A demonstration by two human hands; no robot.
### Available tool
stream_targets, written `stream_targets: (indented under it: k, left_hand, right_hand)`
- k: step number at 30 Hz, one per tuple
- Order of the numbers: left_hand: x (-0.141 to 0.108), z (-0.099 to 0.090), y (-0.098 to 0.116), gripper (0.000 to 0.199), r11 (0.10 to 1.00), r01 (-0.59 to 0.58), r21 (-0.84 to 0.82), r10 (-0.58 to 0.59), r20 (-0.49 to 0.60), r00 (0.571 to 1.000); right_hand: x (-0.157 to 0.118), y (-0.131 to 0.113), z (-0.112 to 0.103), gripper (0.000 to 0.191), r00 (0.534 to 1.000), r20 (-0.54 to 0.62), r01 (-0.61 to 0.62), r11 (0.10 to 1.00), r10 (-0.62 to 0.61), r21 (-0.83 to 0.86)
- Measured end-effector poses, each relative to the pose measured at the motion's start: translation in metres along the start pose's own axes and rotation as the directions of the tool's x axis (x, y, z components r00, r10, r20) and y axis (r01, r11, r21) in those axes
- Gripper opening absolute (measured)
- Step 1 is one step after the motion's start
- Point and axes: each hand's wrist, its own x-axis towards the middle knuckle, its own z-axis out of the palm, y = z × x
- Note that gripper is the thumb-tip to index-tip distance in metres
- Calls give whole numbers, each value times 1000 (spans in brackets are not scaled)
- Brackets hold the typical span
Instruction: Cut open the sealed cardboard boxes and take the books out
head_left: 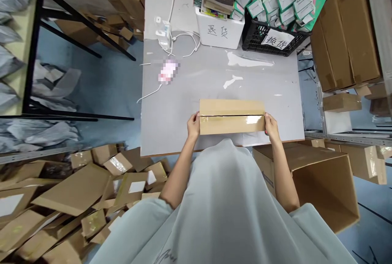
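A long brown cardboard box lies across the front part of the grey-white table. Its top has a dark seam running lengthwise, with shiny clear tape along it. My left hand grips the box's left end, fingers bent round the edge. At the right end, my right hand holds the box, and a small dark and red object, too small to identify, shows beneath its fingers.
A white bin with books and a black crate with green boxes stand at the back. White cables and a lit phone lie left. Cardboard boxes pile up lower left; a large open carton stands lower right.
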Motion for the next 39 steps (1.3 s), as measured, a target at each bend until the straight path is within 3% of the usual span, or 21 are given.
stream_targets:
  k: [3, 7, 10, 13, 16, 19, 21, 24, 28, 31, 33, 35, 37, 39]
  left_hand:
    - [-19, -20, 16, 50, 998, -63, -6, 62, -45, 997]
    - [-46, -31, 47, 49, 982, -165, 97, 163, 28, 986]
    - [-60, -31, 63, 46, 969, -202, 141, 197, 44, 979]
    - [-71, -33, 70, 38, 955, -274, 116, 268, 67, 961]
    - [-81, -44, 75, 38, 872, -451, 189, 426, 162, 890]
    - [-94, -57, 79, 20, 714, -615, 334, 540, 296, 788]
    - [-103, -63, 79, 9, 607, -684, 404, 566, 384, 729]
    - [-116, -67, 74, 19, 440, -755, 486, 588, 479, 651]
    - [-126, -68, 65, 32, 284, -789, 545, 606, 536, 588]
    - [-130, -72, 73, 31, 296, -781, 550, 547, 573, 610]
    - [-130, -73, 90, 22, 387, -753, 533, 451, 602, 658]
    - [-123, -67, 113, 21, 535, -690, 488, 319, 640, 699]
    - [-107, -50, 135, 31, 669, -588, 454, 190, 661, 726]
    - [-83, -20, 151, 38, 703, -509, 496, 103, 637, 764]
  right_hand:
    - [-1, -3, 0, 66, 997, -71, -14, 995, 21, 95]
    - [5, -16, -12, 59, 998, -40, -47, 972, 57, 229]
    - [18, -32, -20, 53, 1000, -19, 12, 958, -7, 286]
    - [33, -48, -17, 50, 993, 1, 115, 964, -119, 238]
    - [44, -59, -4, 49, 959, 78, 265, 959, -273, 96]
    - [46, -66, 5, 50, 884, 299, 396, 916, -360, -67]
    - [45, -72, 6, 55, 824, 447, 461, 871, -348, -172]
    - [46, -80, 3, 67, 766, 558, 548, 778, -319, -309]
    - [49, -81, 8, 93, 778, 588, 569, 642, -219, -514]
    - [45, -75, 19, 113, 801, 563, 574, 526, -203, -628]
    - [39, -69, 25, 119, 802, 549, 586, 481, -235, -652]
    - [33, -64, 27, 123, 802, 540, 590, 475, -255, -653]
    - [29, -61, 28, 124, 803, 535, 590, 482, -264, -648]
    - [27, -59, 27, 122, 800, 536, 594, 480, -269, -646]
